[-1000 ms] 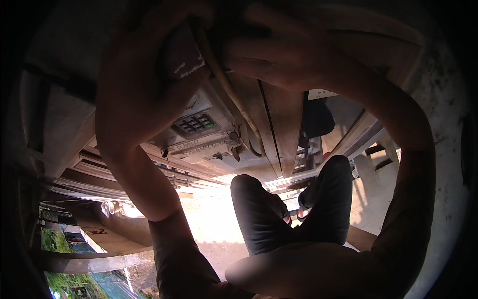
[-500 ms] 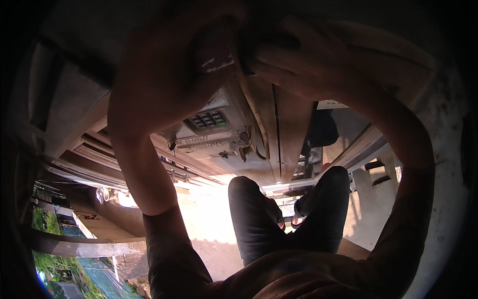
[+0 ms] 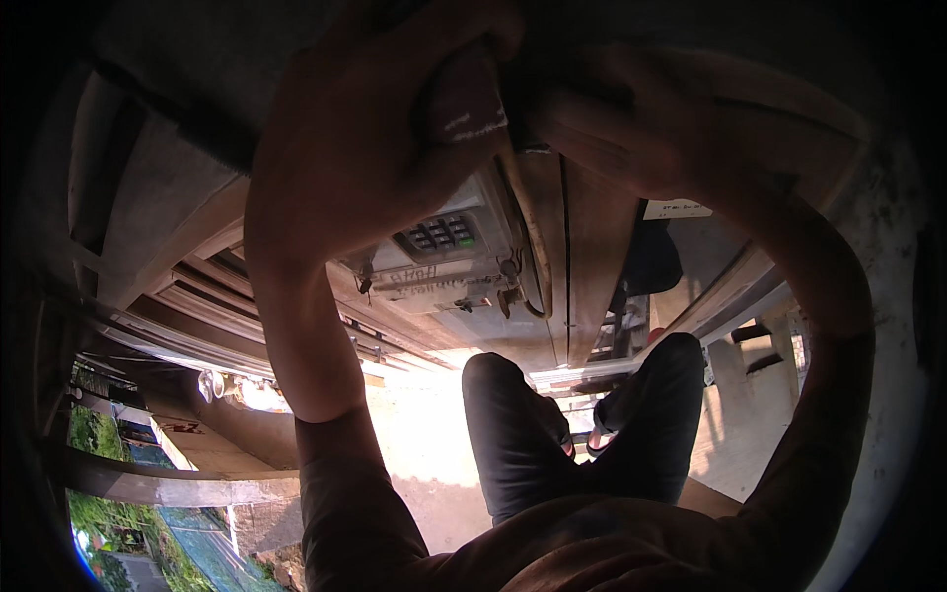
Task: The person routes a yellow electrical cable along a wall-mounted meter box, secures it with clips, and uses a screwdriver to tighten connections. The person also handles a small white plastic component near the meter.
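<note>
High in the view and in deep shade, my left hand (image 3: 340, 148) is closed round a dark reddish block-like thing (image 3: 469, 104) with a pale, scuffed lower edge. Its upper part is lost in the dark. Just right of it my right hand (image 3: 641, 138) is raised, its fingers stretched out toward the block and a little blurred. I cannot tell whether the fingertips touch anything. Beneath my left hand is a pale box with a dark keypad (image 3: 439, 234). A tan cable (image 3: 526, 222) runs down beside this box.
Wooden boards (image 3: 597, 266) stand behind the box, with a small metal latch or key (image 3: 508, 296) hanging low. A dark rounded thing (image 3: 651, 257) hangs at the right, below a white label (image 3: 678, 209). My bent knees (image 3: 493, 414) are below, over a sunlit floor (image 3: 419, 424).
The whole view has shifted slightly, so most things appear farther right. My right hand has moved a little and is more blurred. My left hand keeps its hold on the block.
</note>
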Motion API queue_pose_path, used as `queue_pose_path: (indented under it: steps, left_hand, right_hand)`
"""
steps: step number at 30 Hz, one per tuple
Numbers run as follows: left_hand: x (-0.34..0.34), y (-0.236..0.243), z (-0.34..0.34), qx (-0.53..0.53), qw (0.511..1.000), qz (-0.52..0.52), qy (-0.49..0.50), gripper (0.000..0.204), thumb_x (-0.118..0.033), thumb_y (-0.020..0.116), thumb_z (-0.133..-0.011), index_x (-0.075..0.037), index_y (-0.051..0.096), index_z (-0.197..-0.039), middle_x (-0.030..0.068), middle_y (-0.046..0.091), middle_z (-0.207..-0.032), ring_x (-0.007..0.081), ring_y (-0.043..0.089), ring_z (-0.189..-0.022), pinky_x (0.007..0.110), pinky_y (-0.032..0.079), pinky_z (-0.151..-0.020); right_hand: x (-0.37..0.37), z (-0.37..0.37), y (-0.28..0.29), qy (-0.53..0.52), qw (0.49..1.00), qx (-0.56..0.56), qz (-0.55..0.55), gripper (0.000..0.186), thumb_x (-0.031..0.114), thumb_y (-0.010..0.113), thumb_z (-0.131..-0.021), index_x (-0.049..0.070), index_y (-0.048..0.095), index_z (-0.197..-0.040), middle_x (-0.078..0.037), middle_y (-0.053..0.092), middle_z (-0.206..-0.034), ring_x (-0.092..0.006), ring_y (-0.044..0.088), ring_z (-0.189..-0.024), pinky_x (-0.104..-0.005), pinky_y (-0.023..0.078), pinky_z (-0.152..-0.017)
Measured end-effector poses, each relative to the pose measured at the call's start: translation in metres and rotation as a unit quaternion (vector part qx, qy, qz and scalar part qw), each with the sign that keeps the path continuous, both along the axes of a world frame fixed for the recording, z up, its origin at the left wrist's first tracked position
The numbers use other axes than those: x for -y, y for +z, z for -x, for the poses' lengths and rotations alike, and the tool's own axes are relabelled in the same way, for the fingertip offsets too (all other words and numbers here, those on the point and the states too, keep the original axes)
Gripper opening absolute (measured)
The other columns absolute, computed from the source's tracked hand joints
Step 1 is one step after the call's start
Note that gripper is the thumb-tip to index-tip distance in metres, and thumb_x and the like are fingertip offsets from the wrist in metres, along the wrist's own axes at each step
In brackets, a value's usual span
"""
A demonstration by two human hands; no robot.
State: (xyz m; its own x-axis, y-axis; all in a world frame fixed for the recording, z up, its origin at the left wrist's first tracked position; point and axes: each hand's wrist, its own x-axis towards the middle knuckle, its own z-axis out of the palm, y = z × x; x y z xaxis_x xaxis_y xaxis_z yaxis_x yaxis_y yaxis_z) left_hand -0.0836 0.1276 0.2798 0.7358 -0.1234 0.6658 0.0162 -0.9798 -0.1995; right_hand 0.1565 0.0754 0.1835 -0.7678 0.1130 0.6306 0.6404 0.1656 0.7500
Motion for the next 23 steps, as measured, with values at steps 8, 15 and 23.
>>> queue_pose_path:
  steps: [8,15,23]
  left_hand:
    - [-0.002,-0.001,0.001,0.000,1.000,-0.013,0.016,0.035,-0.015,0.075,-0.070,-0.004,0.065,-0.102,0.0128,0.066,-0.094,0.0344,0.064,-0.094,0.044,0.054,-0.075]
    - [-0.007,-0.005,-0.004,0.018,0.999,0.034,-0.007,0.033,-0.014,0.074,-0.073,-0.005,0.065,-0.103,0.0117,0.067,-0.090,0.0341,0.063,-0.091,0.044,0.052,-0.073]
    - [0.009,0.000,-0.002,0.011,0.999,-0.042,0.013,0.033,-0.015,0.074,-0.074,-0.005,0.065,-0.104,0.0105,0.068,-0.090,0.0347,0.062,-0.090,0.045,0.052,-0.075]
  right_hand:
    - [0.001,0.007,0.003,0.026,0.998,-0.043,0.030,0.029,0.019,0.078,-0.072,0.010,0.076,-0.099,-0.001,0.068,-0.106,-0.0252,0.066,-0.103,-0.0381,0.059,-0.085]
    - [-0.003,0.013,-0.011,-0.003,0.999,-0.044,-0.017,0.023,0.029,0.079,-0.074,0.019,0.072,-0.094,0.007,0.061,-0.103,-0.0226,0.062,-0.101,-0.0337,0.058,-0.078]
    - [-0.008,0.008,-0.020,0.043,0.991,-0.121,0.033,0.024,0.024,0.081,-0.076,0.019,0.072,-0.098,-0.005,0.065,-0.113,-0.0226,0.064,-0.105,-0.0357,0.058,-0.073]
